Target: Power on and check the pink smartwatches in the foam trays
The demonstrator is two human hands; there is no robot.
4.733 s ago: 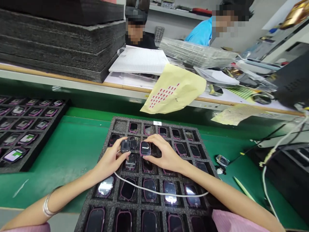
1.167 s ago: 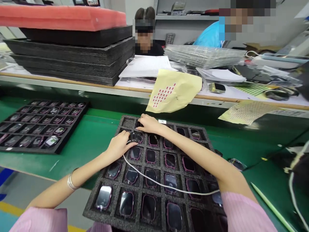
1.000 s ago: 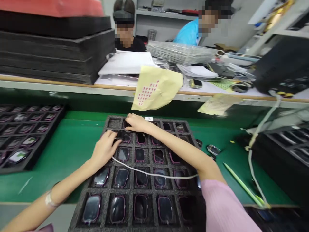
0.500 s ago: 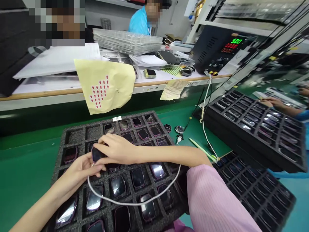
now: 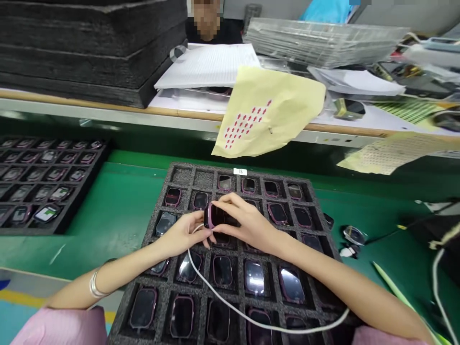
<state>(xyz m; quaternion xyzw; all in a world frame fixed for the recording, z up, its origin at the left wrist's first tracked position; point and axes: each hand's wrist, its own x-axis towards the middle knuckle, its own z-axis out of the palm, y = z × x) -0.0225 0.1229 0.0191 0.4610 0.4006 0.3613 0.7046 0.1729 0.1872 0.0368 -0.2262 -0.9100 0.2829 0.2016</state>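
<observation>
Both hands meet over a black foam tray [image 5: 151,268] full of smartwatch bodies without straps. Between the fingertips of my right hand [image 5: 247,218] is a purple-edged smartwatch [image 5: 216,215], tilted on its side with its dark screen turned to the right. My left hand [image 5: 190,232] is closed at the back of that watch, its fingers around the end of a white cable [image 5: 230,303]. Those fingers hide the cable's tip, so I cannot tell whether it touches the watch. The cable loops down across the tray toward my right forearm.
Another watch tray [image 5: 77,191] lies at the left on the green table [image 5: 118,191]. Black foam blocks [image 5: 72,52] are stacked on the shelf. A yellow sticker sheet [image 5: 273,112] hangs from its edge. At the right are a clear-cased watch [image 5: 354,235] and a green pen [image 5: 395,282].
The view has swung left, bringing the left-hand tray and foam stack into sight. My hands still hold the watch and cable; the watch has been turned more on edge.
</observation>
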